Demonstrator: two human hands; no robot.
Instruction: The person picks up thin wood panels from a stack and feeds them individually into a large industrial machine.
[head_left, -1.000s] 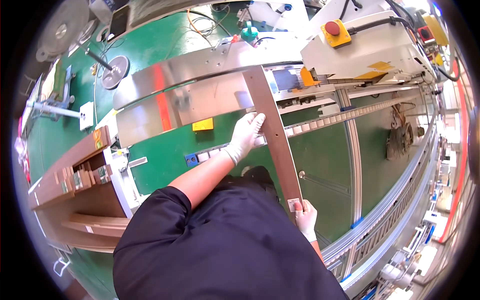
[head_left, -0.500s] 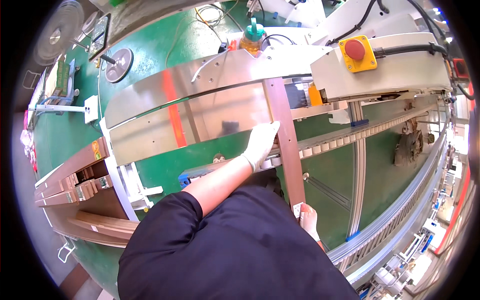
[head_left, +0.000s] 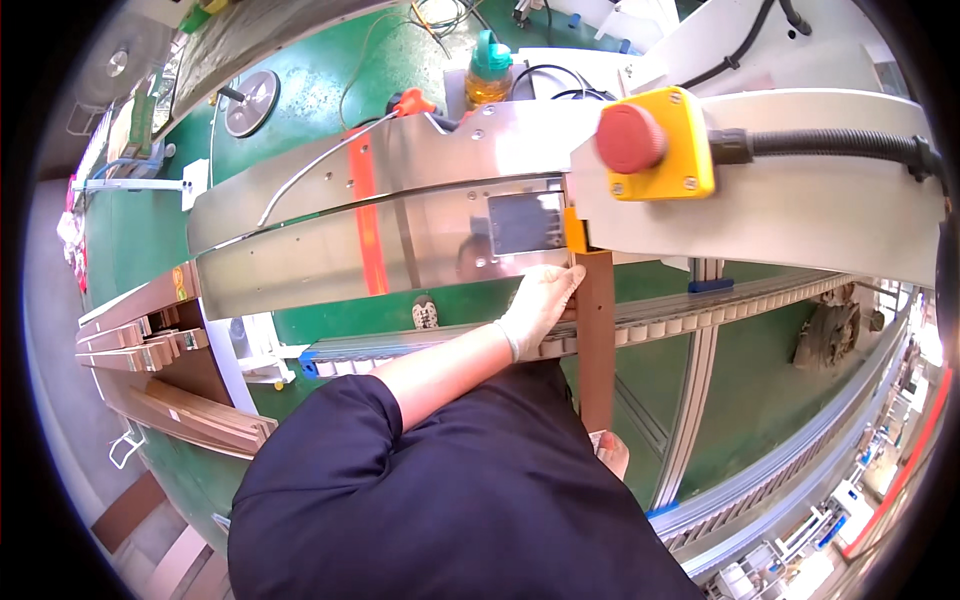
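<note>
A long brown board (head_left: pixel 597 350) with small holes lies lengthwise away from me across the roller rail. My left hand (head_left: pixel 540 308), in a pale glove, is closed on its left edge close to the far end. By the near end, my right hand (head_left: pixel 612 455) grips the board from the right side, partly hidden by the board and my body. The board's far end meets the machine beside a yellow-orange block (head_left: pixel 577 230), at the edge of the white housing (head_left: pixel 770 190). To the left is a shiny metal plate (head_left: pixel 320 255) with a dark square inset (head_left: pixel 526 222).
A red stop button (head_left: pixel 630 138) on a yellow box juts from the housing. The roller rail (head_left: pixel 680 322) runs under the board. Stacked brown boards (head_left: pixel 150 350) stand at left. A bottle with a teal lid (head_left: pixel 489 70) sits behind the metal plate.
The board's far end has moved off the metal plate, nearer to me, and now sits at the yellow-orange block. Both hands stay on it. My view has shifted closer to the stop button.
</note>
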